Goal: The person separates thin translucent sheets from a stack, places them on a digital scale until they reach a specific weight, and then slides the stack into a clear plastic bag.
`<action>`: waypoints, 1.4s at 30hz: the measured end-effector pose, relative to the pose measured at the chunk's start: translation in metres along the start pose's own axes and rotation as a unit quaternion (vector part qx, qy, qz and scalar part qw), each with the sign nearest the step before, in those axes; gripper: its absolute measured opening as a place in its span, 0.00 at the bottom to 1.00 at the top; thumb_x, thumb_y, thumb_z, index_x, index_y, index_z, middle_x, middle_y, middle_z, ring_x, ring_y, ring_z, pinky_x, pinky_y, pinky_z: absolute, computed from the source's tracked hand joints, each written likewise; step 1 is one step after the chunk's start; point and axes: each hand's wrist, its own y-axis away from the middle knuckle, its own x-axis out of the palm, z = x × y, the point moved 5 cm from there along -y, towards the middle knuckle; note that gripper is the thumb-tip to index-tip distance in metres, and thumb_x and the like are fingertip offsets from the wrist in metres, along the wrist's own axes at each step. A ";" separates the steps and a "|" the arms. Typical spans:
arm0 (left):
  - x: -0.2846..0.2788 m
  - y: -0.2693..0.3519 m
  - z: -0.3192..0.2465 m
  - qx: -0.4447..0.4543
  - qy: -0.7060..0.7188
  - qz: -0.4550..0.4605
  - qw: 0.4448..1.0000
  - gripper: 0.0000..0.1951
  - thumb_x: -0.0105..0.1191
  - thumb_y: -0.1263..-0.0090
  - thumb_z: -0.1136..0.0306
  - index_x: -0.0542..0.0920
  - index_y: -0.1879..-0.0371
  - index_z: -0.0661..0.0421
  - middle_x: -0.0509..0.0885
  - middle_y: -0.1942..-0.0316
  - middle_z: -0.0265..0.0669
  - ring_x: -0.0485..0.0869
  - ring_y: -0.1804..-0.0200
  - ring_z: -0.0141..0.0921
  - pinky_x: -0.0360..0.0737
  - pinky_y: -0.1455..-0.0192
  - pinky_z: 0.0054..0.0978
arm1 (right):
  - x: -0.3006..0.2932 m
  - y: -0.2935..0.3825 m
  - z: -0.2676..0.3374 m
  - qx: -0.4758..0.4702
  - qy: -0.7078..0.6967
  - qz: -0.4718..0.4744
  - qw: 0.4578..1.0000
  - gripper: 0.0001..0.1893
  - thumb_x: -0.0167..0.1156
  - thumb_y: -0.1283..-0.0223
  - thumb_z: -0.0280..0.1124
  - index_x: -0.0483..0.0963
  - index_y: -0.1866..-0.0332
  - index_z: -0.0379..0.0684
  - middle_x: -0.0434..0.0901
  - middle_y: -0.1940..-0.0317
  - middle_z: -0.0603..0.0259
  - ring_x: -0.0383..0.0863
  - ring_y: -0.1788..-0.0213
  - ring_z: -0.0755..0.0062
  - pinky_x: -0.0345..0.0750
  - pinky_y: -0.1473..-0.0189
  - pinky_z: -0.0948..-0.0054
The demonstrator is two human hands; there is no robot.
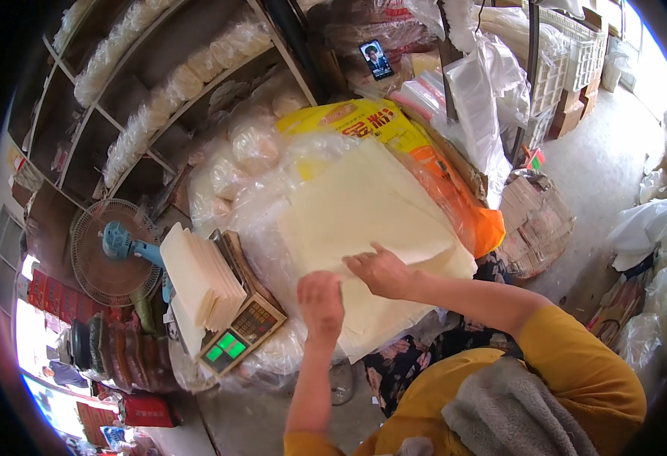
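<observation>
A large cream-coloured stack of thin sheets (362,199) lies before me over clear plastic film. At its near left edge, my left hand (320,302) has its fingers curled down; whether they grip the sheet's edge cannot be made out. My right hand (382,272) rests on or just over the sheets, its fingers spread and pointing left. To the left, a pile of folded cream sheets (202,279) stands on a digital scale (243,336) with a lit green display.
Bagged goods (253,148) and a yellow and orange printed sack (424,148) lie behind the sheets. An electric fan (118,242) stands at left below shelves (219,74). A phone (376,59) is propped at the back. Flattened cardboard (533,222) lies on the right.
</observation>
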 end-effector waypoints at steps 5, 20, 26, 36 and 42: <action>0.007 0.056 0.053 -0.332 0.112 -0.235 0.906 0.19 0.58 0.37 0.75 0.72 0.46 0.61 0.80 0.54 0.41 0.78 0.49 0.36 0.71 0.40 0.36 | -0.052 0.024 0.012 -0.247 -0.100 -0.225 0.937 0.19 0.57 0.52 0.20 0.75 0.51 0.40 0.79 0.53 0.56 0.75 0.44 0.54 0.70 0.42 0.60; 0.081 0.086 0.053 -0.500 0.177 0.103 0.841 0.36 0.66 0.46 0.67 0.68 0.36 0.59 0.72 0.39 0.53 0.71 0.37 0.46 0.66 0.37 0.45 | 0.010 0.051 -0.122 0.291 -0.239 0.006 0.926 0.23 0.63 0.42 0.42 0.73 0.49 0.33 0.81 0.57 0.48 0.80 0.55 0.56 0.74 0.52 0.62; 0.097 0.063 0.011 -0.238 -0.019 0.340 0.910 0.49 0.59 0.45 0.36 0.56 0.27 0.48 0.47 0.25 0.47 0.43 0.24 0.50 0.43 0.27 0.59 | 0.004 0.040 -0.111 0.304 -0.215 0.018 0.928 0.35 0.65 0.45 0.43 0.63 0.34 0.41 0.74 0.43 0.48 0.75 0.42 0.55 0.71 0.42 0.66; 0.101 0.069 0.044 -0.140 -0.009 0.306 0.941 0.38 0.62 0.42 0.49 0.65 0.33 0.50 0.63 0.31 0.48 0.59 0.28 0.47 0.51 0.27 0.51 | 0.001 0.035 -0.104 -0.024 0.101 0.068 0.992 0.45 0.66 0.52 0.52 0.58 0.29 0.47 0.54 0.28 0.54 0.46 0.24 0.53 0.49 0.26 0.51; 0.071 0.064 0.071 -0.177 0.124 0.346 0.913 0.20 0.63 0.42 0.60 0.79 0.52 0.55 0.85 0.60 0.38 0.83 0.55 0.32 0.67 0.36 0.45 | -0.015 0.054 -0.129 -0.022 -0.093 0.082 0.992 0.31 0.63 0.45 0.46 0.69 0.38 0.43 0.71 0.41 0.55 0.69 0.39 0.61 0.66 0.38 0.63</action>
